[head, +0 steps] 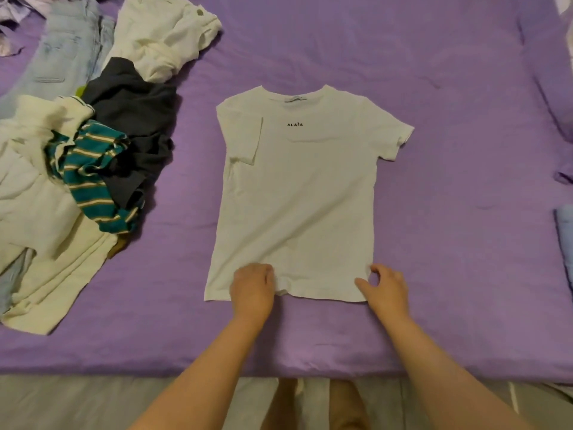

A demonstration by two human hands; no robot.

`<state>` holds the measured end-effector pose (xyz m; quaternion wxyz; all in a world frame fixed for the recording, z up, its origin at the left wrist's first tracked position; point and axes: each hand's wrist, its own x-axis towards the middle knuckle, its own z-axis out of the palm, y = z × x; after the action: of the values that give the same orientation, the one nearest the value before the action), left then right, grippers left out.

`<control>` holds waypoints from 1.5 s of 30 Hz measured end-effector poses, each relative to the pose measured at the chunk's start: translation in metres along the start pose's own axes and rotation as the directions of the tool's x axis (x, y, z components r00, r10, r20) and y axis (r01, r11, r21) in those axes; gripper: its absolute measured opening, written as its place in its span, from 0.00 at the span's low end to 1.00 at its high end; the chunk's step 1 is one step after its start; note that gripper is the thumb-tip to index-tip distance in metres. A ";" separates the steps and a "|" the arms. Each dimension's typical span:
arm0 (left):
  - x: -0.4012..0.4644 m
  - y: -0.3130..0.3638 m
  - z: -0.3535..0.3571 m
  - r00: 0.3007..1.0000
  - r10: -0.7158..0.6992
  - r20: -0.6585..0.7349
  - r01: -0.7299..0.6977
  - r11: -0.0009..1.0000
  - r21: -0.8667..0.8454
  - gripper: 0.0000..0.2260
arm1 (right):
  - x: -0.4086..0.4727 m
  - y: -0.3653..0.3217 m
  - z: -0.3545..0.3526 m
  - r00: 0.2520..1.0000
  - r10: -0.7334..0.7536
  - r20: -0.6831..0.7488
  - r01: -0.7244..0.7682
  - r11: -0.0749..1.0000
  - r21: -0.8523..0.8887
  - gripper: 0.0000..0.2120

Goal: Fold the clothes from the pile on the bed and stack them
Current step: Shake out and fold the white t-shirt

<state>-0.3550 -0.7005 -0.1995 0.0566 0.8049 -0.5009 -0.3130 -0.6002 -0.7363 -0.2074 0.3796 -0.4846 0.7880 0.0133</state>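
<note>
A grey floor (77,401) runs along the bottom of the frame, and above it a bed with a purple sheet (449,212) fills almost all the picture. In the lower centre, the left hand (252,290) rests on the hem of a white T-shirt (297,193) with its fingers curled into the cloth. The right hand (386,288) pinches the hem at the lower right corner between thumb and fingers. The T-shirt lies flat in the centre, neck to the far side, with its left sleeve folded inward. At the left and upper left lies the pile of clothes (93,144), well apart from the shirt. A blue folded cloth (564,240) shows at the right edge.
</note>
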 end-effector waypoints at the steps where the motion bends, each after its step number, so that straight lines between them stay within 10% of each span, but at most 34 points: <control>1: 0.003 -0.005 -0.003 0.991 -0.064 -0.115 0.064 0.998 -0.006 0.09 | 0.001 -0.001 0.001 1.000 -0.002 0.000 0.002 0.999 0.042 0.28; 4: 0.015 -0.026 -0.015 0.931 -0.335 -0.148 0.324 0.942 -0.094 0.19 | 0.004 -0.002 0.004 0.999 0.029 0.027 -0.031 0.998 0.051 0.30; 9: 0.026 -0.054 -0.028 0.796 -0.604 0.034 0.603 0.790 -0.110 0.22 | 0.002 -0.002 0.008 0.999 -0.043 0.013 0.041 0.992 0.115 0.04; 16: 0.007 -0.067 -0.033 0.810 -0.567 0.148 0.503 0.544 -0.672 0.11 | -0.005 -0.004 0.009 0.986 0.168 0.010 -0.128 0.713 0.689 0.11; 23: -0.030 -0.076 -0.039 0.835 -0.530 0.152 0.490 0.587 -0.645 0.16 | -0.033 0.011 -0.002 0.954 0.300 -0.018 -0.154 0.538 0.829 0.07; 32: -0.051 -0.074 -0.041 0.917 -0.394 -0.063 0.384 0.914 -0.128 0.19 | -0.058 0.015 -0.011 0.991 0.051 -0.126 -0.050 0.999 0.010 0.33; 37: -0.028 -0.034 -0.028 0.969 -0.176 0.173 0.225 0.916 -0.331 0.16 | -0.044 0.003 -0.006 0.910 -0.370 0.187 0.411 0.743 -0.529 0.30; 40: -0.010 -0.001 -0.016 0.946 -0.144 0.291 0.251 0.891 -0.377 0.19 | -0.022 -0.018 -0.004 0.883 -0.231 0.409 0.449 0.673 -0.588 0.23; 45: 0.031 0.046 -0.008 0.943 -0.119 0.312 0.240 0.890 -0.388 0.21 | 0.032 -0.056 -0.020 0.905 -0.249 0.344 0.399 0.777 -0.487 0.18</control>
<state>-0.3766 -0.7516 -0.1881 0.1278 0.7644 -0.3472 -0.5280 -0.5764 -0.7974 -0.1933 0.3216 -0.6958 0.5977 0.2350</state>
